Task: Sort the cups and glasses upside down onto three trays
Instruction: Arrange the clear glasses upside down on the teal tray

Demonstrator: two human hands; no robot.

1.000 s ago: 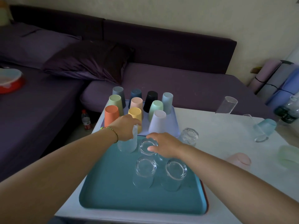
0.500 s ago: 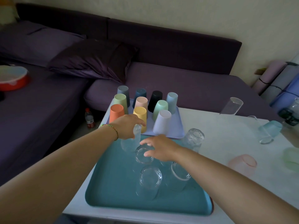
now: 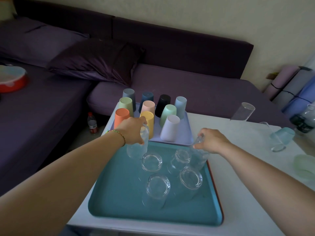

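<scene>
A teal tray (image 3: 119,193) lies in front of me with several clear glasses upside down on it. My left hand (image 3: 132,131) grips a tall clear glass (image 3: 137,147) at the tray's far left corner. At the tray's far right edge my right hand (image 3: 212,140) holds another clear glass (image 3: 198,157) upside down. Behind it a lilac tray (image 3: 185,135) carries several coloured plastic cups (image 3: 150,121), all upside down.
On the white table (image 3: 238,184) to the right are a clear glass (image 3: 242,111), a blue frosted cup (image 3: 283,135), a wine glass on its side (image 3: 272,140) and a green frosted cup (image 3: 305,166). A purple sofa (image 3: 187,82) stands behind the table, a bottle (image 3: 92,123) on the floor.
My right hand left the middle glasses, went right to the glass beside the tray and now holds it at the tray's right edge. My left hand stays on its glass.
</scene>
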